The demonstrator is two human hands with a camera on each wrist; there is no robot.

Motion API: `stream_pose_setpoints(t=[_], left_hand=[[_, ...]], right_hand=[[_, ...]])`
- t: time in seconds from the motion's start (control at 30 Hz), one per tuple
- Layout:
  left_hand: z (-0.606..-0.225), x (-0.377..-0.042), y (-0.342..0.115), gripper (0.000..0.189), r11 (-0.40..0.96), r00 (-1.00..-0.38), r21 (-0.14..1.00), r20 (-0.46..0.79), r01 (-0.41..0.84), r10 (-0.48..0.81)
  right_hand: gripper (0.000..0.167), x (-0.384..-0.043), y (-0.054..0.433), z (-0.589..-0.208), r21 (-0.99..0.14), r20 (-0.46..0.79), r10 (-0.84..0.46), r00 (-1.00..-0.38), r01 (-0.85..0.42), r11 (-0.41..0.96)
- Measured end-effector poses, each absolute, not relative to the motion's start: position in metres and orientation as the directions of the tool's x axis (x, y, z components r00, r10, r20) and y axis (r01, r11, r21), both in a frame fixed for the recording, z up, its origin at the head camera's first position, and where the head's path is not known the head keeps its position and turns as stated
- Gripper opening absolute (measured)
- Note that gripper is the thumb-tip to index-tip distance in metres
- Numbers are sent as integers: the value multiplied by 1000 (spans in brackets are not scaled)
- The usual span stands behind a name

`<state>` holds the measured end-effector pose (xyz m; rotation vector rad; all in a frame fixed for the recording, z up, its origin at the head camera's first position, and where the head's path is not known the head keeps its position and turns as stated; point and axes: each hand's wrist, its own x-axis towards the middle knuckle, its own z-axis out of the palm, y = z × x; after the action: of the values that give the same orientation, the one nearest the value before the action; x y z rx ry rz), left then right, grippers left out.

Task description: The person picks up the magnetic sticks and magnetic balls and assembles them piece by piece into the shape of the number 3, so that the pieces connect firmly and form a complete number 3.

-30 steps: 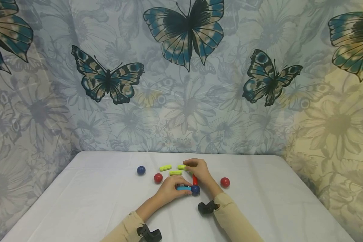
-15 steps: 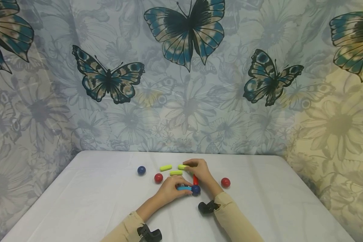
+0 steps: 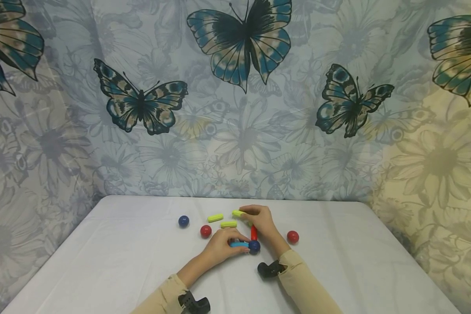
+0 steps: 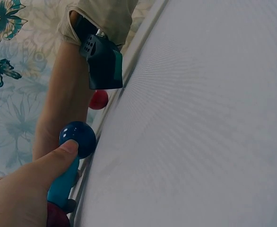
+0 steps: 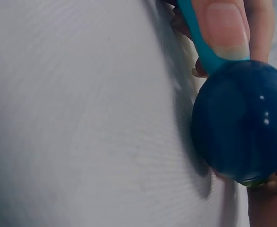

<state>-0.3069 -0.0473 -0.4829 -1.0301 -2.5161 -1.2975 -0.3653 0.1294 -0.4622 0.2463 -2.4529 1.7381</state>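
Observation:
In the head view my left hand pinches a light blue rod between thumb and fingers. A dark blue ball sits at the rod's right end; in the left wrist view my thumb tip touches this ball. From the ball a red rod runs away toward my right hand, its far end hidden. My right hand pinches the near end of a yellow-green rod, which is slightly tilted. The right wrist view shows the blue ball up close, with the light blue rod against it.
Two more yellow-green rods lie left of the right hand. A red ball and another dark blue ball are farther left. Another red ball rests right of the right forearm. The white table meets a butterfly-patterned backdrop.
My right hand has shifted slightly right and away, and the yellow-green rod in its fingers has moved and tilted with it. The left hand keeps its place on the light blue rod.

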Motion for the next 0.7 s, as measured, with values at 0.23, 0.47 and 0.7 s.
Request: stream_pose_setpoints(t=[0.23,0.47,0.7], left_hand=[[-482,-306,-48,24,396,-766,684,389,612,511],[-481,-305,-48,23,386,-765,691,392,612,511],[-481,-305,-47,23,399,-774,692,383,602,505]], right_hand=[[20,-363,131,-458,-940,203,-1,-979,-195,281],[22,-362,135,-458,-944,198,57,-979,-174,279],[22,-363,140,-462,-952,188,100,-977,-156,265]])
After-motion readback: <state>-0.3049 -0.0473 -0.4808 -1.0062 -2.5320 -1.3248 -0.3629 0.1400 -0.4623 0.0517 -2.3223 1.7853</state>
